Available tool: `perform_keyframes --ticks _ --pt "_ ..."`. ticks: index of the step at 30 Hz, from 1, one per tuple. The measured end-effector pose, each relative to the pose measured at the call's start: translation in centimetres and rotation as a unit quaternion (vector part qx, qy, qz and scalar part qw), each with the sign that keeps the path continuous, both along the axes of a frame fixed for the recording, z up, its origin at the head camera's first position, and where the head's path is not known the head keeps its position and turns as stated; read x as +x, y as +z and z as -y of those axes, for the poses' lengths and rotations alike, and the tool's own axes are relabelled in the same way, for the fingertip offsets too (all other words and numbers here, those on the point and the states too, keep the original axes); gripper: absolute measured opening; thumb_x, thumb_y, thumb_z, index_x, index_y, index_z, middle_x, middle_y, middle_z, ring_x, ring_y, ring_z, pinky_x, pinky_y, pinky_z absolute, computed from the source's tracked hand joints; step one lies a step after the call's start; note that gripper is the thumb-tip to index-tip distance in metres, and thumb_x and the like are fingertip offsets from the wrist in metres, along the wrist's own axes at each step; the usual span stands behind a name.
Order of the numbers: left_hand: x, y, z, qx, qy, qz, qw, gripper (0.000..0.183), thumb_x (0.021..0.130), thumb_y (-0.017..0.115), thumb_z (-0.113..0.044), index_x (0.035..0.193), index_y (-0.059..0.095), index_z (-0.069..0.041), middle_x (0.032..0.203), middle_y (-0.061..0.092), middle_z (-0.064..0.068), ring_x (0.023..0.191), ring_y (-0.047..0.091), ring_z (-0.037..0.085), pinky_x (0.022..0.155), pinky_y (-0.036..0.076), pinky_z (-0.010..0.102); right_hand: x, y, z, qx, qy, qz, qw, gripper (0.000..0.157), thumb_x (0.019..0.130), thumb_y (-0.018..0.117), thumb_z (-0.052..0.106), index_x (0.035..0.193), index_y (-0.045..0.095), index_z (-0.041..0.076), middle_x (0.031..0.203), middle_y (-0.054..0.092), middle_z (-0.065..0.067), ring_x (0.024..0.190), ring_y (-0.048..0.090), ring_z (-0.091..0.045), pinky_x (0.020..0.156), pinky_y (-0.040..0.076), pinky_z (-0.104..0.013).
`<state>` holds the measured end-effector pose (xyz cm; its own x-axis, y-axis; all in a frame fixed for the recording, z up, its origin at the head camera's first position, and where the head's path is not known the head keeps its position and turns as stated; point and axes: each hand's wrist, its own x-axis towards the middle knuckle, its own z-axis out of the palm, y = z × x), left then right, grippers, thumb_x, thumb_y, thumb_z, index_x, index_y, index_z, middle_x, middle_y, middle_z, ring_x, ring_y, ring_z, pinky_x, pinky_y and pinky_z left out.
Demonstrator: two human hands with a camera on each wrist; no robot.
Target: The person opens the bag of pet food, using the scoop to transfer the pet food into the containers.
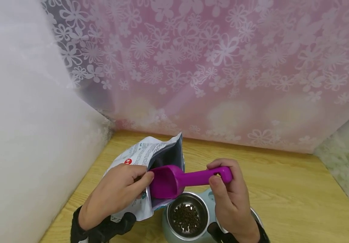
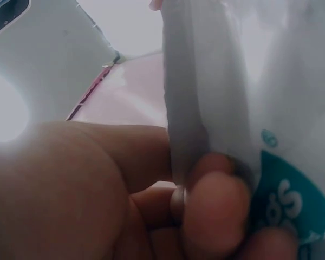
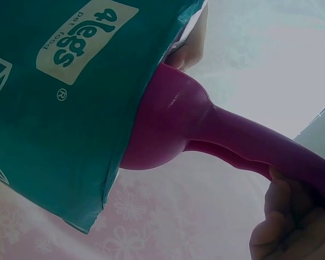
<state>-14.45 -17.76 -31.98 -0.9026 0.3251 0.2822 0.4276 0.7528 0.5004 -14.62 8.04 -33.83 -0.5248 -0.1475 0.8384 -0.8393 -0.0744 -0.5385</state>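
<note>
My left hand [image 1: 116, 192] grips the near edge of a pet food bag [image 1: 144, 150], white with print in the head view, its mouth gaping open. Teal packaging with "4legs pet food" lettering shows on the bag [image 3: 70, 124] in the right wrist view. A purple scoop [image 1: 197, 178] has its head part-way inside that mouth; no food is visible in the scoop. Its handle end is held between the thumb and curled fingers of my right hand [image 1: 233, 202]. The bag's contents are hidden. In the left wrist view, fingers [image 2: 214, 214] pinch the bag's white side.
Below the bag's mouth stands a steel bowl [image 1: 206, 216] in a pale blue double feeder [image 1: 206, 195], with brown kibble [image 1: 186, 217] in it. My right hand partly covers the second bowl [image 1: 256, 216]. Floral pink sheeting [image 1: 192, 67] hangs behind the wooden table [image 1: 289, 189].
</note>
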Motion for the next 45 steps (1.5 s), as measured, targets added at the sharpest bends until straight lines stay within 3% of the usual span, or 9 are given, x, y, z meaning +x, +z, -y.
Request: perform_keyframes --ticks 17,21,29,45 --pt "0.18 0.02 0.08 -0.007 0.009 -0.014 0.9998 0.043 0.098 0.053 -0.034 0.057 0.042 -0.028 0.048 0.037 -0.018 0.045 0.041 0.0 0.042 0.033 0.021 -0.06 -0.35 0.23 0.009 0.001 0.012 1.0 0.02 0.093 0.04 -0.015 0.112 0.044 -0.013 0.068 0.036 0.0 0.058 0.033 -0.005 0.048 0.031 -0.022" --pt "-0.01 0.04 -0.23 -0.009 -0.001 -0.019 0.9998 0.043 0.099 0.052 -0.036 0.058 0.042 -0.027 0.049 0.036 -0.018 0.046 0.04 0.0 0.044 0.033 0.021 0.02 -0.31 -0.02 0.007 -0.001 0.012 1.0 0.02 0.092 0.04 -0.017 0.112 0.044 -0.013 0.067 0.035 0.0 0.058 0.033 -0.004 0.048 0.03 -0.022" --pt "-0.16 0.06 -0.38 -0.017 0.005 -0.027 0.9995 0.043 0.097 0.054 -0.033 0.056 0.04 -0.027 0.048 0.033 -0.017 0.046 0.039 0.0 0.044 0.032 0.021 -0.09 -0.26 0.0 -0.003 0.02 0.004 1.0 0.018 0.093 0.041 -0.015 0.111 0.044 -0.015 0.066 0.035 0.0 0.057 0.032 -0.004 0.047 0.029 -0.022" --pt "0.09 0.07 -0.34 -0.016 0.01 -0.028 0.9994 0.043 0.097 0.053 -0.034 0.057 0.041 -0.027 0.049 0.034 -0.017 0.046 0.039 0.0 0.043 0.032 0.021 -0.28 -0.25 0.36 0.01 0.009 0.001 1.0 0.019 0.093 0.043 -0.015 0.111 0.046 -0.013 0.071 0.04 -0.002 0.067 0.039 -0.008 0.059 0.033 -0.024"
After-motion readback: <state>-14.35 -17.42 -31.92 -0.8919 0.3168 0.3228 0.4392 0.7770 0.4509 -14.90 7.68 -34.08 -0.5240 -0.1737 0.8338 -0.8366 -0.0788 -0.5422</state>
